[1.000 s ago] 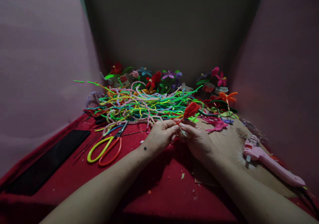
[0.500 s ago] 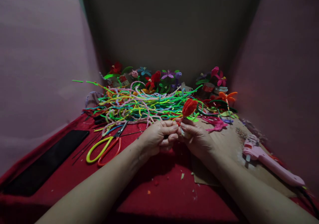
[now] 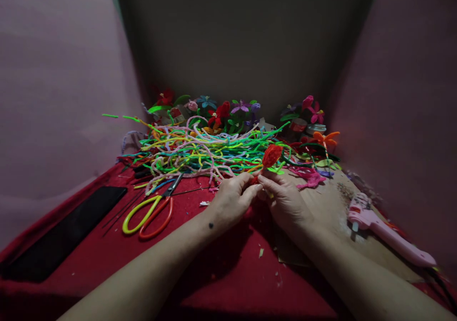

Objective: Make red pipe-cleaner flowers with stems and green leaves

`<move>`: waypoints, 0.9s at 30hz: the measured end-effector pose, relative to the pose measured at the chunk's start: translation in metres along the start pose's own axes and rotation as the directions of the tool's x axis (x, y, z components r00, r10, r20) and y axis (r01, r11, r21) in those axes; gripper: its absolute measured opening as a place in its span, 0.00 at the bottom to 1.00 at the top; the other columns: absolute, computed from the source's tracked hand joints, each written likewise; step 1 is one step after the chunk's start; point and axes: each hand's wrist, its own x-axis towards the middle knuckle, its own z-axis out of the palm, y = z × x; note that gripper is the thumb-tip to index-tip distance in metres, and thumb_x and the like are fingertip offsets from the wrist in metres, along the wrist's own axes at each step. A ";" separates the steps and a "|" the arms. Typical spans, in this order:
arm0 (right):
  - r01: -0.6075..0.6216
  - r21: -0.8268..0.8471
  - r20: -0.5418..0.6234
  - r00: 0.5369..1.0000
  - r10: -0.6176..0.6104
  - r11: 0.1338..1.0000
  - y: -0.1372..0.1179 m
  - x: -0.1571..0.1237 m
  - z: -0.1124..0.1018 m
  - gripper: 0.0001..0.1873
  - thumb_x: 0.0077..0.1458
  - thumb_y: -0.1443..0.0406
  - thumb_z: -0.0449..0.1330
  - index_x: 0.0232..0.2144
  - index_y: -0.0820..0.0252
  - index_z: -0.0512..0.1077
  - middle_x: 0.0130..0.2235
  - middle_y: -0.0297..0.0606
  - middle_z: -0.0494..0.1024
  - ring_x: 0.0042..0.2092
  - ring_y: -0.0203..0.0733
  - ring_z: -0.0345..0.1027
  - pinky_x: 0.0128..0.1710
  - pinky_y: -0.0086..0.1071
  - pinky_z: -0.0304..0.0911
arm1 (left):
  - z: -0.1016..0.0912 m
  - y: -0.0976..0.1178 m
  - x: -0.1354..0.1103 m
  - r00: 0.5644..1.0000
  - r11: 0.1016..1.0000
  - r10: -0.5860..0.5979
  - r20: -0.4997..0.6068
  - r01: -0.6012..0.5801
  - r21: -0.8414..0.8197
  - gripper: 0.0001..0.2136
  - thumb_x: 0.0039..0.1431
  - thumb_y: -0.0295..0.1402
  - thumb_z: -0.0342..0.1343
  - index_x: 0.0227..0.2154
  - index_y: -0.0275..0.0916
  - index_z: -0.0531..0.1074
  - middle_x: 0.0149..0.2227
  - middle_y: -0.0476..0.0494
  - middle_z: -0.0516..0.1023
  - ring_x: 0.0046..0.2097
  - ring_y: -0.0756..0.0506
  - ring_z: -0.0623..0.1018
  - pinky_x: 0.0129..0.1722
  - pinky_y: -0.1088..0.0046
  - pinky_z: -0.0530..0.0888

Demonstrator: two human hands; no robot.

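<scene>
Both my hands meet over the red cloth (image 3: 221,273), pinching the stem under a red pipe-cleaner flower (image 3: 271,155). My left hand (image 3: 231,198) has its fingers closed on the stem from the left. My right hand (image 3: 283,201) grips it from the right, thumb and forefinger pressed together just below the red head. The stem itself is mostly hidden by my fingers. A big tangle of coloured pipe cleaners (image 3: 203,150) lies just beyond my hands.
Scissors with yellow and orange handles (image 3: 150,214) lie left of my hands, a black flat case (image 3: 64,235) farther left. A pink glue gun (image 3: 382,230) rests on cardboard (image 3: 332,202) at the right. Finished pipe-cleaner flowers (image 3: 228,111) line the back wall.
My left hand has shifted its fingers along the stem and turned it; the red flower head tilted from right to more upright and sits slightly lower.
</scene>
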 end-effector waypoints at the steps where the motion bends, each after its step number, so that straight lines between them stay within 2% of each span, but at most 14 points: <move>1: 0.010 -0.005 0.001 1.000 -0.010 1.000 0.001 0.000 0.000 0.09 0.38 0.66 0.67 0.28 0.59 0.75 0.28 0.32 0.76 0.27 0.33 0.65 0.28 0.28 0.61 | 0.001 -0.001 -0.001 0.999 0.996 0.037 -0.026 -0.035 0.082 0.09 0.57 0.35 0.48 0.25 0.36 0.66 0.23 0.51 0.67 0.25 0.53 0.66 0.25 0.78 0.62; 5: 0.024 -0.009 -0.015 1.000 -0.024 1.000 0.001 -0.002 0.003 0.08 0.39 0.66 0.66 0.27 0.59 0.73 0.29 0.32 0.75 0.28 0.33 0.66 0.29 0.28 0.61 | 0.005 -0.006 -0.004 0.988 0.941 0.120 -0.094 -0.083 0.328 0.07 0.60 0.33 0.46 0.35 0.38 0.66 0.29 0.47 0.73 0.30 0.50 0.72 0.31 0.75 0.66; 8: 0.024 -0.004 -0.022 0.999 -0.024 1.000 0.001 -0.003 0.005 0.08 0.39 0.65 0.66 0.26 0.59 0.72 0.28 0.32 0.75 0.27 0.34 0.65 0.28 0.28 0.60 | 0.007 -0.009 -0.005 0.981 0.863 0.161 -0.110 -0.086 0.497 0.10 0.61 0.34 0.44 0.43 0.37 0.61 0.36 0.42 0.74 0.35 0.47 0.75 0.32 0.74 0.68; 13: 0.081 -0.110 -0.076 0.993 -0.089 0.991 0.005 -0.002 0.002 0.08 0.39 0.63 0.65 0.25 0.59 0.72 0.25 0.30 0.72 0.23 0.31 0.58 0.21 0.27 0.51 | 0.006 -0.008 -0.005 0.974 0.629 0.227 -0.004 -0.144 0.764 0.13 0.63 0.36 0.37 0.41 0.37 0.63 0.36 0.39 0.72 0.35 0.45 0.74 0.25 0.75 0.64; 17: 0.091 -0.140 -0.101 0.989 -0.105 0.986 0.006 -0.003 0.002 0.08 0.40 0.63 0.65 0.24 0.60 0.71 0.23 0.30 0.70 0.22 0.31 0.56 0.20 0.27 0.48 | 0.005 -0.002 -0.006 0.981 0.551 0.187 0.059 -0.155 0.820 0.14 0.63 0.31 0.34 0.40 0.35 0.65 0.34 0.37 0.71 0.33 0.44 0.74 0.23 0.74 0.60; 19: 0.080 -0.144 -0.106 0.990 -0.096 0.986 0.006 -0.004 0.003 0.08 0.40 0.63 0.65 0.24 0.60 0.71 0.22 0.30 0.69 0.22 0.30 0.56 0.20 0.27 0.48 | 0.004 -0.001 -0.006 0.983 0.554 0.167 0.072 -0.154 0.818 0.14 0.62 0.31 0.36 0.41 0.34 0.65 0.34 0.36 0.72 0.33 0.43 0.74 0.23 0.73 0.59; 22: 0.067 -0.149 -0.109 0.991 -0.083 0.987 0.006 -0.005 0.003 0.08 0.40 0.63 0.65 0.25 0.60 0.72 0.23 0.30 0.70 0.23 0.30 0.57 0.20 0.26 0.48 | 0.003 -0.003 -0.006 0.981 0.608 0.173 0.086 -0.176 0.774 0.11 0.61 0.29 0.39 0.41 0.35 0.65 0.36 0.35 0.72 0.35 0.42 0.74 0.25 0.73 0.61; 24: 0.059 -0.157 -0.107 0.991 -0.077 0.986 0.006 -0.005 0.004 0.08 0.40 0.63 0.65 0.24 0.61 0.72 0.23 0.30 0.70 0.23 0.31 0.58 0.20 0.26 0.48 | 0.002 -0.006 -0.006 0.981 0.652 0.179 0.081 -0.180 0.736 0.10 0.59 0.27 0.41 0.40 0.36 0.65 0.35 0.37 0.73 0.34 0.44 0.73 0.27 0.73 0.62; 27: 0.040 -0.156 -0.098 0.994 -0.055 0.987 0.006 -0.005 0.004 0.09 0.40 0.63 0.65 0.25 0.61 0.72 0.22 0.30 0.70 0.23 0.30 0.59 0.19 0.25 0.48 | 0.001 -0.010 -0.003 0.984 0.744 0.176 0.027 -0.151 0.651 0.08 0.59 0.27 0.42 0.34 0.37 0.66 0.29 0.43 0.71 0.28 0.47 0.70 0.26 0.74 0.61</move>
